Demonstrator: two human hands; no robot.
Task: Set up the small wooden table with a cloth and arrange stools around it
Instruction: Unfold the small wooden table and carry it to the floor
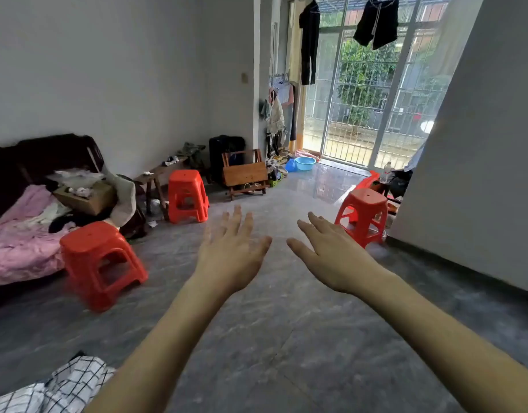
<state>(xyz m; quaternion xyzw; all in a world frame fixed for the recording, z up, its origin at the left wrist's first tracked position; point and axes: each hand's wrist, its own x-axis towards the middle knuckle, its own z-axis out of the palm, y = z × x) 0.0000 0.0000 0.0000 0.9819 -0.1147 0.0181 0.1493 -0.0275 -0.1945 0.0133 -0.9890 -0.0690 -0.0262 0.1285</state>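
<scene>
Setup not yet begun: both hands, left (231, 251) & right (331, 251), held out w/ fingers spread, nothing gripped; folded table (245, 174) by far wall judged to be fetched next.

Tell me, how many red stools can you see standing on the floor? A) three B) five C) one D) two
A: three red stools stand apart on the grey floor, one near the pink bedding, one by the wooden bench, and one at the right by the wall.
</scene>
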